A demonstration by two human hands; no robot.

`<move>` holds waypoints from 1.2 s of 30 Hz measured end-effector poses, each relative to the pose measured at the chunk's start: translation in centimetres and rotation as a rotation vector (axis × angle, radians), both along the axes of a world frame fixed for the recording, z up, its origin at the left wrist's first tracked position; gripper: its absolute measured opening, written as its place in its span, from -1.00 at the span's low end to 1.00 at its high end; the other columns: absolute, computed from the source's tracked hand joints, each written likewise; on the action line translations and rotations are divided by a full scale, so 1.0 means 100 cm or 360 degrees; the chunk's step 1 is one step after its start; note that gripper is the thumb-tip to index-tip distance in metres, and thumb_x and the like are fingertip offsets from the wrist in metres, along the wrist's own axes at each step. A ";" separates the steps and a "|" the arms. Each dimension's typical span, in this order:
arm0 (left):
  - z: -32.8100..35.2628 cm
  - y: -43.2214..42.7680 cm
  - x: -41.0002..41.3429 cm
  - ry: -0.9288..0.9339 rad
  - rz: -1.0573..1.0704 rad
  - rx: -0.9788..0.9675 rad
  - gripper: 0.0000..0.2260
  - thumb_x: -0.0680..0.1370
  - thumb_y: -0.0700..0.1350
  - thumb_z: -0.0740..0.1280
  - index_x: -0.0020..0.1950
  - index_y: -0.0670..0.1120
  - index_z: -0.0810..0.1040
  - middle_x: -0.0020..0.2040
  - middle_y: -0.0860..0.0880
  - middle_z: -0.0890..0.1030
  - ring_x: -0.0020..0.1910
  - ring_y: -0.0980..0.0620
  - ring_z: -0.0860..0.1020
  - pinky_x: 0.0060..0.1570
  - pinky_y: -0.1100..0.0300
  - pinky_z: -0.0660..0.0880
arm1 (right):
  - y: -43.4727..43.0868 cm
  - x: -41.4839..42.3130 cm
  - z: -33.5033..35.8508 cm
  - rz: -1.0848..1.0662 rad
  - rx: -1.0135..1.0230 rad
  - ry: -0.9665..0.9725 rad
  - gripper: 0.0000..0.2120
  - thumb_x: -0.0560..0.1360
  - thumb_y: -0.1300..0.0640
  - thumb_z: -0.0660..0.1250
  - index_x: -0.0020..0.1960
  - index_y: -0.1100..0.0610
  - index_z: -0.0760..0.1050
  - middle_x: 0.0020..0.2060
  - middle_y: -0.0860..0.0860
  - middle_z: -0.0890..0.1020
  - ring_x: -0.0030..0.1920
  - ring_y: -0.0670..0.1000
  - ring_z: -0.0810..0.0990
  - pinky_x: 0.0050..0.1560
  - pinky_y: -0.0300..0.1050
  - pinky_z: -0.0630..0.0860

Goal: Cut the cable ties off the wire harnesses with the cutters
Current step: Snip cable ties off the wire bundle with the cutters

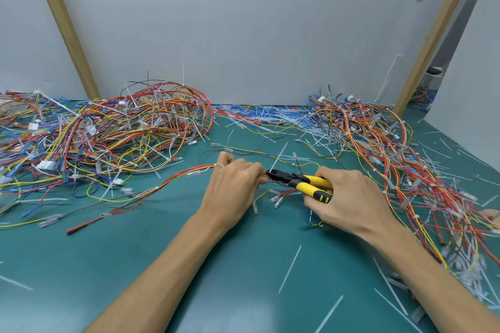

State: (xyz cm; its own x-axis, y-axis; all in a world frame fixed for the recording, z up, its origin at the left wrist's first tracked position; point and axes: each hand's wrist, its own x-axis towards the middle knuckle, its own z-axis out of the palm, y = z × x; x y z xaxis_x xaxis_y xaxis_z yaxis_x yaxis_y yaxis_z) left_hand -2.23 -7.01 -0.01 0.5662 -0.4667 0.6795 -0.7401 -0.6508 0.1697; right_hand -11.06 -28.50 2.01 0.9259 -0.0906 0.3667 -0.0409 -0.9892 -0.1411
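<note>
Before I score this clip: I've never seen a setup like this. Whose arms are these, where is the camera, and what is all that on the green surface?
There is no machine here. A person works bare-handed, and the single picture comes from a wide-angle camera worn on their head, looking forward and down. The left hand pinches a wire harness of red, orange and yellow wires. The right hand grips the yellow-handled cutters, whose black tip sits at the wires right beside the left fingers. On the green table lie a left pile of harnesses, a right pile, and scattered white cable ties.
</note>
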 end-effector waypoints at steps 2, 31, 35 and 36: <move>0.000 0.002 0.004 -0.0070 -0.0029 0.0068 -0.85 0.51 -0.13 0.49 -0.23 -0.09 0.60 -0.41 0.04 0.59 -0.44 -0.08 0.48 -0.13 0.13 0.20 | -0.001 0.000 -0.002 0.0010 0.0044 0.0029 -0.43 0.31 -0.53 0.15 -0.22 0.00 0.41 -0.40 -0.07 0.54 -0.24 0.09 0.55 -0.22 -0.04 0.52; -0.012 0.005 0.005 0.0389 0.0097 0.0335 -0.69 0.66 0.19 0.09 0.06 0.02 0.50 -0.02 0.03 0.68 0.02 -0.14 0.59 -0.30 0.08 0.24 | -0.007 0.006 -0.004 0.0056 0.0321 0.0246 -0.28 0.28 -0.62 0.11 -0.31 0.06 0.48 -0.50 0.01 0.55 -0.34 0.00 0.55 -0.23 -0.04 0.52; -0.011 0.005 0.004 0.0392 0.0126 0.0356 -0.67 0.65 0.20 0.07 0.07 0.02 0.50 -0.03 0.04 0.67 0.02 -0.12 0.59 -0.30 0.08 0.22 | -0.007 0.005 -0.003 0.0066 0.0338 0.0252 -0.29 0.30 -0.60 0.13 -0.33 0.07 0.45 -0.50 0.03 0.54 -0.35 0.01 0.54 -0.23 -0.02 0.51; -0.011 0.005 0.004 0.0397 0.0129 0.0355 -0.67 0.65 0.20 0.07 0.07 0.02 0.51 -0.04 0.04 0.67 0.02 -0.12 0.59 -0.30 0.08 0.22 | -0.007 0.005 -0.003 0.0066 0.0340 0.0252 -0.30 0.30 -0.60 0.13 -0.33 0.08 0.45 -0.51 0.03 0.53 -0.35 0.02 0.54 -0.23 -0.02 0.51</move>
State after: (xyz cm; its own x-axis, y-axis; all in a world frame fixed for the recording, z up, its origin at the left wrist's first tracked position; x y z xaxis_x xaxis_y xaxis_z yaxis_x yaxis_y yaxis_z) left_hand -1.81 -6.56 -1.11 0.7434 -0.5348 0.4017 -0.6380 -0.7474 0.1855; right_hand -10.53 -29.18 1.72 0.9747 -0.1109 0.1939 -0.0389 -0.9390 -0.3417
